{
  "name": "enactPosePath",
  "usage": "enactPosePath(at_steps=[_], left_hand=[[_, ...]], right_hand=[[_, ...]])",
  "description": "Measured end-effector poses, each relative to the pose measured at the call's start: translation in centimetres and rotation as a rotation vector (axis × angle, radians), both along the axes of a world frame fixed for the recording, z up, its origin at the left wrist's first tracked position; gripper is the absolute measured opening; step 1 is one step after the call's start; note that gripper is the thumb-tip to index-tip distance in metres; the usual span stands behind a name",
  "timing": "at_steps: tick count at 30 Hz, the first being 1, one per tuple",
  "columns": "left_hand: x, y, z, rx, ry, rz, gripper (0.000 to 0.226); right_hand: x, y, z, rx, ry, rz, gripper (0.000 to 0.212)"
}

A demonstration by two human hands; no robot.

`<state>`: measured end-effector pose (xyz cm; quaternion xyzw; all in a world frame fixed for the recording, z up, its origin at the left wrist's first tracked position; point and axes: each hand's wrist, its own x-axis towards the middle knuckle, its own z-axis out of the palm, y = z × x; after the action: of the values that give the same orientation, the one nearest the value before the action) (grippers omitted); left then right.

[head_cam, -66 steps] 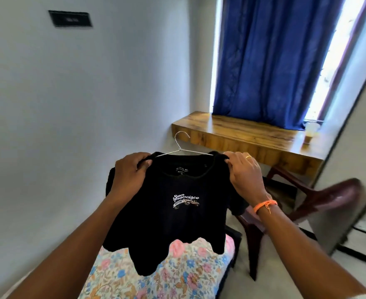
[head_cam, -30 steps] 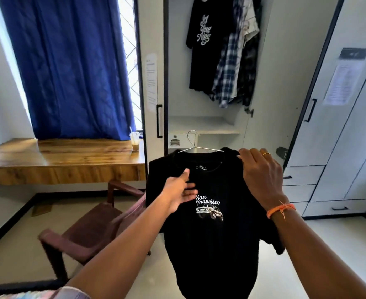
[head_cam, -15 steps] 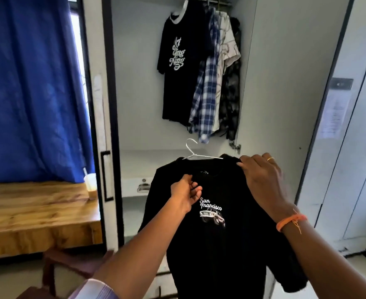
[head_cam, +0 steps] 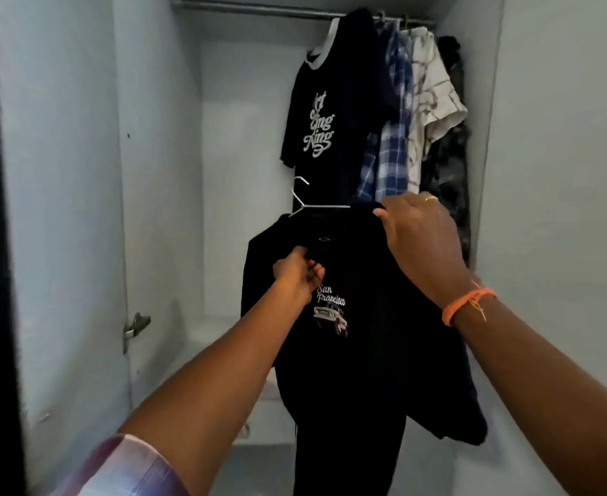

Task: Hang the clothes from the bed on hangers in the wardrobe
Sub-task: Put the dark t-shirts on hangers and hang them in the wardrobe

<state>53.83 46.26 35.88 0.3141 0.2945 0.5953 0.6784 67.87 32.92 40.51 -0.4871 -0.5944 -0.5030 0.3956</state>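
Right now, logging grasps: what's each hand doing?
Left hand: pinches the black T-shirt front.
Right hand: grips the T-shirt's shoulder on the hanger.

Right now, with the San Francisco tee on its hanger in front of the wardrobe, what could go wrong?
1. The thin metal wire hanger has its hook well below the steel wardrobe rail; neither hand holds the hook, so the lift could tilt it.
2. The left hand only pinches chest fabric of the black San Francisco T-shirt; the shoulder may slip off.
3. The right hand nears the hanging blue plaid shirt and could snag it.
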Motion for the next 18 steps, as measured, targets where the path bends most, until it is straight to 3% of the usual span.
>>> enactPosePath(at_steps=[7,12,18], left_hand=[[3.2,13.5,8.9,0.126,0.055,0.237,0.012],[3.2,21.8,15.0,0.227,0.092,0.356,0.015],[1.5,30.6,20.9,0.364,0.203,0.345,0.017]], right_hand=[[5.8,15.0,9.7,-0.026,-0.122,-0.183,0.026],[6.3,23.6,15.8,-0.036,-0.147,-0.212,0.014],[3.6,32.3,21.0,0.053,-0.145,-0.254,0.015]])
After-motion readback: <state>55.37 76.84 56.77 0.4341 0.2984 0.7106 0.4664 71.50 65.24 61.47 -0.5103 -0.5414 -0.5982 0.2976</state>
